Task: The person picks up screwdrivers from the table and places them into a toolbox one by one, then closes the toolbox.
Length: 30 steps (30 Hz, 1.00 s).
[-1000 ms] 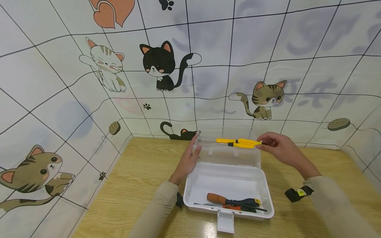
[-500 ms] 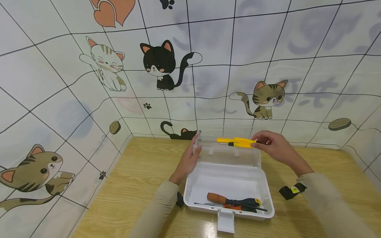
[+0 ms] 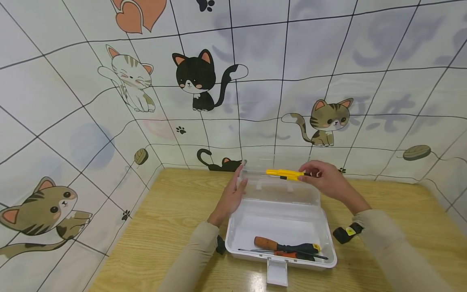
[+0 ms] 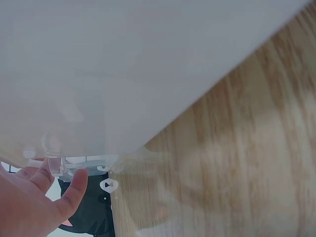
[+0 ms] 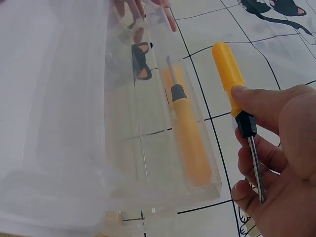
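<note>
**Head view: yellow screwdriver held at the rim of the open lid**

Head view: a white plastic box (image 3: pixel 281 227) is seen standing open on the wooden bench (image 3: pixel 175 227), towards its near edge, with the clear lid (image 3: pixel 281 190) raised upright at the far side of the box. The left hand (image 3: pixel 233 194) is laid against the left end of the lid, fingers straight and apart, nothing gripped. In the left wrist view the same fingers (image 4: pixel 74 190) are seen touching the lid's clear edge.

The right hand (image 3: pixel 328 180) is held at the upper right of the lid, pinched on a yellow screwdriver (image 3: pixel 286 173). The tool is carried level along the lid's top rim, handle pointing left. In the right wrist view the grip is shown plainly: thumb and fingers are clamped on the black collar and metal shaft of the yellow screwdriver (image 5: pixel 232 81), its handle free, just beside the lid's outer wall. A second yellow-handled tool (image 5: pixel 186 131) is seen lying in the clear tray of the lid (image 5: pixel 148 148).

On the floor of the box, near its front wall, an orange-handled screwdriver (image 3: pixel 282 245) is lying flat beside a thinner tool (image 3: pixel 292 254). The box latch (image 3: pixel 276 272) is hanging open at the front.

The bench is enclosed by a cat-print backdrop (image 3: pixel 197 81).
</note>
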Available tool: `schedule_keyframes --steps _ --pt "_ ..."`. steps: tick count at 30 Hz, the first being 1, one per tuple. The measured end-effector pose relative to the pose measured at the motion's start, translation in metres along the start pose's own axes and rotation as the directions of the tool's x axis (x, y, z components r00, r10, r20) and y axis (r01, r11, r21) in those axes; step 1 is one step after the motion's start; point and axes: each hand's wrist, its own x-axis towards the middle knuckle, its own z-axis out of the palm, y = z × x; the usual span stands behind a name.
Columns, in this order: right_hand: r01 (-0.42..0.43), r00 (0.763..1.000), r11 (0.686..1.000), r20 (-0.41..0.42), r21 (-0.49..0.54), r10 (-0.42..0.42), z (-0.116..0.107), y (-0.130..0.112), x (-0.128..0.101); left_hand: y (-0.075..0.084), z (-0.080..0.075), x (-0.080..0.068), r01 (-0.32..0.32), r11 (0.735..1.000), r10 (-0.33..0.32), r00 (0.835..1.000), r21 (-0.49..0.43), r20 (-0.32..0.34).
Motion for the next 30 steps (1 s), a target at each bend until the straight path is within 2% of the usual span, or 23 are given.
schedule_keyframes --steps 10,30 --pt "-0.008 0.999 1.000 0.047 0.017 0.007 0.010 -0.006 0.008 -0.001 0.000 0.001 -0.018 1.000 0.018 1.000 -0.020 0.010" --pt "-0.015 0.998 1.000 0.054 0.026 0.013 0.022 -0.006 0.014 -0.002 0.000 0.002 -0.028 0.999 0.028 1.000 -0.015 0.009"
